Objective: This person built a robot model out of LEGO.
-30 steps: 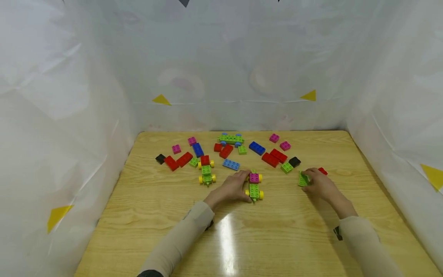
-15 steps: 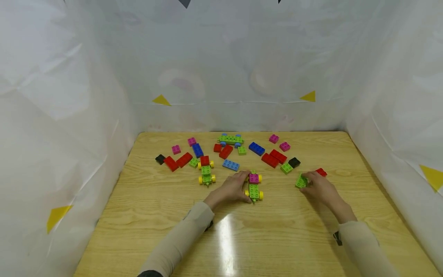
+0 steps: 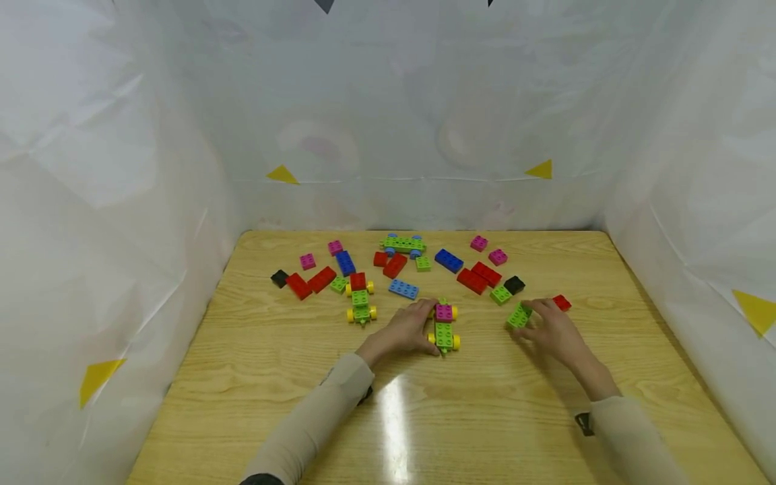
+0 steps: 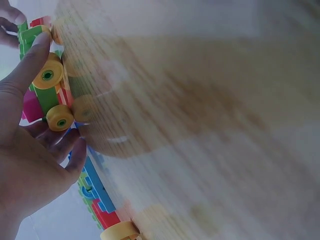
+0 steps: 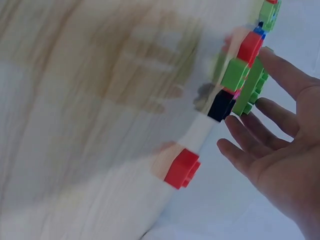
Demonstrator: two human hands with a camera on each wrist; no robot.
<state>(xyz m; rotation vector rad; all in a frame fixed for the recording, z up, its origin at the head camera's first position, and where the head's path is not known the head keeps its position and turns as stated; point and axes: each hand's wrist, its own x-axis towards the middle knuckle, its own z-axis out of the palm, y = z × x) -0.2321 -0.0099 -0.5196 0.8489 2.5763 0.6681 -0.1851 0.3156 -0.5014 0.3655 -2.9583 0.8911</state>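
In the head view, the table (image 3: 242, 357) is being lit softly, a white glare streak (image 3: 394, 428) is being reflected from it, and a faint shadow (image 3: 560, 387) is being cast beside the right sleeve (image 3: 630, 438). In both wrist views, contrast is being dulled and wood grain (image 4: 200, 100) is being blurred.

Fingers (image 5: 278, 118) grip long green brick (image 5: 249, 93); black brick (image 5: 220, 106) seemingly behind
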